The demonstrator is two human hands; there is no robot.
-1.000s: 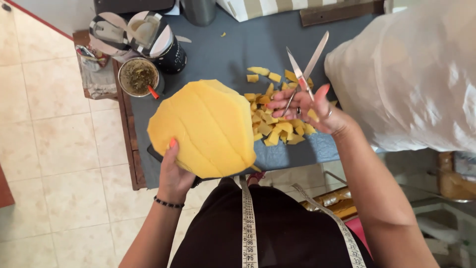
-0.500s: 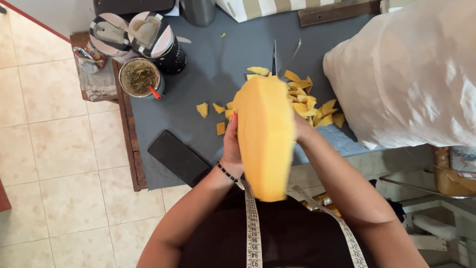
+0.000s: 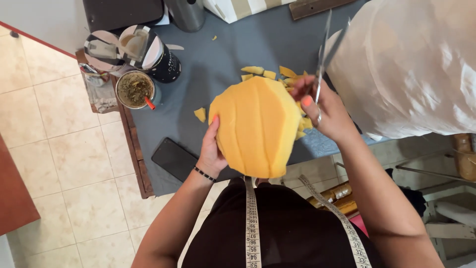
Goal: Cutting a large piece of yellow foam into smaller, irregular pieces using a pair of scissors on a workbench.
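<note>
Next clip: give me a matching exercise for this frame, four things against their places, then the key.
Things:
1. yellow faceted foam block
2. steel scissors
3. black flat phone
4. cup with red straw

Places:
A. left edge of the grey table, beside patterned cups
B. in the right hand
C. near table edge, beside the left hand's wrist
D. between both hands

Pairs: 1-D, 2-B, 3-C, 4-A

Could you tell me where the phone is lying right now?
In the head view, the black phone lies on the grey table near its front edge, just left of the left hand holding the yellow foam.
</note>
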